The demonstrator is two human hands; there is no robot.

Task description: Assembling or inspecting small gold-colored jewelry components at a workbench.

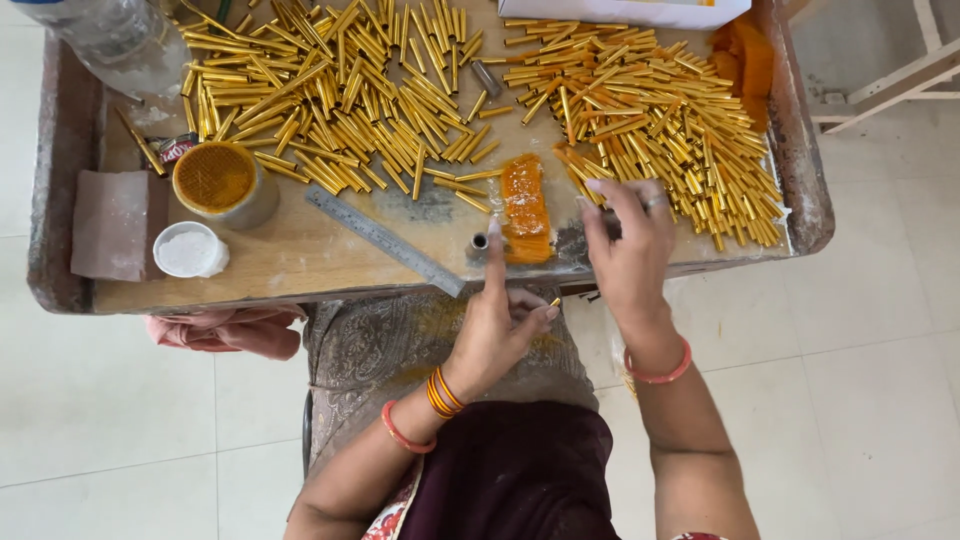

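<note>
Worn wooden worktop glitters with slim brass tubes; your left hand pinches one small tube below the edge, index raised; your right hand hovers loosely open near the waxy orange block.

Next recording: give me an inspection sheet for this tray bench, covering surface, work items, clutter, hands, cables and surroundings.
Surface: wooden tray table with raised, worn rim; stained near the front edge.
Work items: two heaps of gold tubes, left heap and right heap; orange strip; small metal socket.
Clutter: steel ruler, round tin of orange stuff, white lid, pinkish block, plastic bottle, white box.
Hands: left hand pinches a small gold piece, index finger raised by the socket; right hand reaches into the right heap.
Cables: nothing seen.
Surroundings: pale tiled floor; white frame at right.
</note>
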